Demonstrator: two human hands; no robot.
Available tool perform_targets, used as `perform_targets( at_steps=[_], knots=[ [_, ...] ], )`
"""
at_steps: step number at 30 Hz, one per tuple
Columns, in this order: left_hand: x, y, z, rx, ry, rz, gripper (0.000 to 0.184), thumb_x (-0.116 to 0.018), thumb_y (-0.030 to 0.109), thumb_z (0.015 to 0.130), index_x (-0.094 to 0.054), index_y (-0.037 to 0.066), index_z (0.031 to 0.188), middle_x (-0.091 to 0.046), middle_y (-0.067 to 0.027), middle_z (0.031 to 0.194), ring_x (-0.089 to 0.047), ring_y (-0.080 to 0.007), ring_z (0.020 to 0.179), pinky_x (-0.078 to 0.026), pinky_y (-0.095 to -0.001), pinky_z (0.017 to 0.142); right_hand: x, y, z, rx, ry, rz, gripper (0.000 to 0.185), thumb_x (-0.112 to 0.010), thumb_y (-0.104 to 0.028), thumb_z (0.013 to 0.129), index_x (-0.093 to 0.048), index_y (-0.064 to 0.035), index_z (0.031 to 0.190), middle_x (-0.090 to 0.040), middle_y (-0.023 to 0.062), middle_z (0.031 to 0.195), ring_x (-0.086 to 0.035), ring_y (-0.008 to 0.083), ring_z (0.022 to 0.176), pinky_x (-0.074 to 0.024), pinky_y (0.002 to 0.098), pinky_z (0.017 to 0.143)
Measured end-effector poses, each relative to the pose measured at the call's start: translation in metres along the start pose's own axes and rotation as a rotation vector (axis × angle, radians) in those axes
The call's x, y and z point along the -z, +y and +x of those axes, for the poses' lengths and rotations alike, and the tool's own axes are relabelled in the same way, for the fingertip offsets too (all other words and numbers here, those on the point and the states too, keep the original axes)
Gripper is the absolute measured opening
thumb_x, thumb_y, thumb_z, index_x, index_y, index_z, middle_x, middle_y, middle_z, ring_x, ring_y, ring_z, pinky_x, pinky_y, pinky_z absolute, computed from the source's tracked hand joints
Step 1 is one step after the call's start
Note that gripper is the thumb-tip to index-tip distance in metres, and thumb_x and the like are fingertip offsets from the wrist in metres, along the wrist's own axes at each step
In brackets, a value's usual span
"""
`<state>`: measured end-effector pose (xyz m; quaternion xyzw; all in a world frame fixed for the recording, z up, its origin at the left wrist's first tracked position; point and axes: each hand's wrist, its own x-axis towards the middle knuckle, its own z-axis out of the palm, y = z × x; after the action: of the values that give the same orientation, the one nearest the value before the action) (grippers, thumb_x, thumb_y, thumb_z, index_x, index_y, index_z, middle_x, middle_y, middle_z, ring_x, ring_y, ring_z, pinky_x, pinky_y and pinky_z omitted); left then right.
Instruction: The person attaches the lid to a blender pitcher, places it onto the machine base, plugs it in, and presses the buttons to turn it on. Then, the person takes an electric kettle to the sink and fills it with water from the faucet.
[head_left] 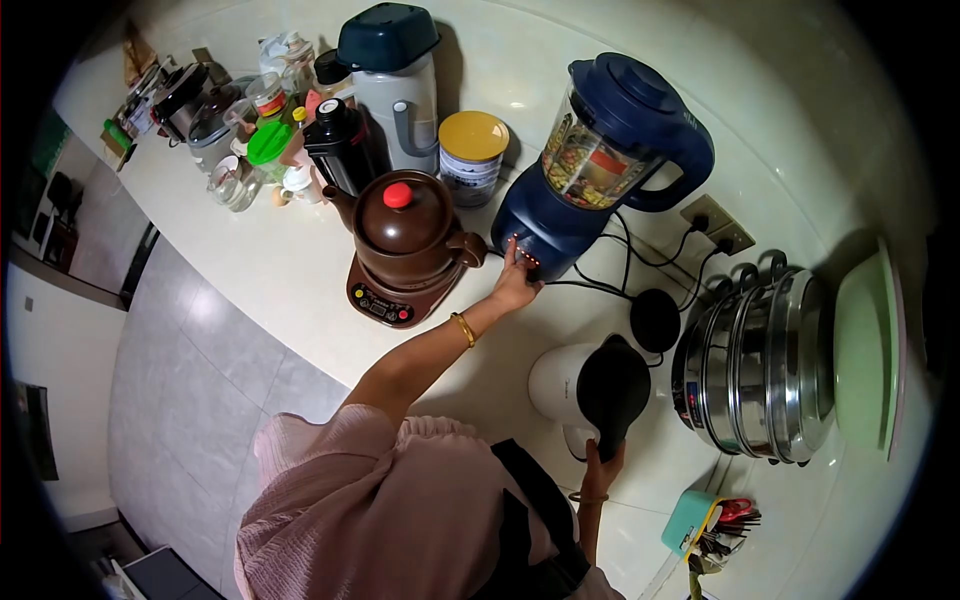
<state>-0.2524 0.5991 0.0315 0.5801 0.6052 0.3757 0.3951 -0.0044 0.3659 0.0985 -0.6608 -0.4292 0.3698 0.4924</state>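
My left hand (516,285) touches the lit control panel on the base of a dark blue blender (545,220), one finger stretched out and nothing held. Pieces of food show through the blender's clear jug under its closed lid. A white kettle (560,382) with a black lid stands on the counter, its handle side turned towards me. My right hand (604,468) is closed at the lower part of that handle. To the left of the blender is a brown teapot (405,235) with a red knob, on a brown heating base (380,305).
Stacked steel steamer pots (750,365) and a green basin (868,350) stand at the right. A black kettle base (655,320) and cables lie behind the kettle. A teal utensil holder (690,522) is at lower right. Flasks, jars and a yellow-lidded tin (472,150) line the back left.
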Motion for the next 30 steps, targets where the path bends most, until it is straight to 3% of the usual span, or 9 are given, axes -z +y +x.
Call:
perform_targets(
  at_steps=[3,10,16,20,22,23,30],
  knots=[
    [-0.001,-0.004,0.0,0.005,-0.021,0.053,0.043,-0.064,0.017,0.069,-0.05,-0.005,0.103,-0.015,-0.0308,0.131,-0.003,-0.0318,0.128,-0.026,-0.0304,0.098,-0.001,0.001,-0.001,-0.024,-0.011,0.023,0.028,-0.062,-0.008,0.067,-0.047,-0.0009,0.089,-0.046,0.0001,0.073,-0.043,0.0086,0.066,-0.0364,0.0221,0.058],
    [-0.001,-0.004,0.001,0.021,0.015,0.037,0.044,-0.064,0.018,0.069,-0.05,-0.002,0.106,-0.015,-0.0288,0.132,-0.007,-0.0288,0.129,-0.029,-0.0313,0.097,-0.003,-0.004,-0.001,0.009,-0.01,-0.024,0.03,-0.06,-0.007,0.069,-0.049,0.0009,0.095,-0.048,0.0015,0.078,-0.044,0.0096,0.069,-0.037,0.0228,0.062],
    [0.003,0.008,-0.004,0.072,-0.037,0.198,0.044,-0.063,0.017,0.069,-0.049,0.002,0.108,-0.021,-0.0256,0.131,-0.007,-0.0295,0.128,-0.027,-0.0326,0.099,0.004,0.011,0.002,0.015,-0.052,-0.046,0.04,-0.059,-0.009,0.071,-0.046,0.0057,0.106,-0.051,0.0079,0.091,-0.048,0.0156,0.081,-0.0374,0.0264,0.073],
    [0.006,0.021,-0.009,0.05,0.044,0.173,0.046,-0.064,0.018,0.068,-0.049,0.0,0.107,-0.036,-0.0239,0.123,-0.009,-0.0284,0.128,-0.028,-0.0332,0.098,0.003,0.001,0.002,0.027,-0.09,-0.058,0.042,-0.059,-0.011,0.073,-0.046,0.0075,0.108,-0.051,0.0123,0.103,-0.048,0.0197,0.092,-0.0355,0.0286,0.081],
    [0.004,0.024,-0.011,0.099,0.086,0.086,0.047,-0.064,0.017,0.068,-0.048,0.001,0.109,-0.018,-0.0239,0.133,-0.023,-0.0306,0.124,-0.031,-0.0327,0.096,0.003,-0.001,0.002,0.009,-0.102,-0.073,0.041,-0.058,-0.01,0.073,-0.046,0.0076,0.108,-0.051,0.0123,0.103,-0.047,0.0195,0.092,-0.0354,0.0284,0.081],
    [0.002,0.018,-0.009,0.02,0.121,0.134,0.047,-0.064,0.016,0.068,-0.048,0.003,0.11,-0.004,-0.0229,0.136,-0.037,-0.0311,0.116,-0.035,-0.0325,0.093,0.003,-0.002,0.002,-0.022,-0.098,-0.075,0.04,-0.057,-0.009,0.074,-0.046,0.0076,0.108,-0.051,0.0122,0.103,-0.047,0.0193,0.093,-0.0353,0.0283,0.081],
    [0.001,0.011,-0.004,0.072,0.035,0.161,0.048,-0.065,0.015,0.067,-0.047,0.006,0.11,0.001,-0.0236,0.136,-0.043,-0.0278,0.111,-0.037,-0.0335,0.091,0.007,0.008,0.001,-0.121,-0.057,-0.086,0.035,-0.056,-0.006,0.074,-0.047,0.0059,0.106,-0.051,0.0092,0.097,-0.047,0.0164,0.086,-0.0368,0.0267,0.075]
  ],
)
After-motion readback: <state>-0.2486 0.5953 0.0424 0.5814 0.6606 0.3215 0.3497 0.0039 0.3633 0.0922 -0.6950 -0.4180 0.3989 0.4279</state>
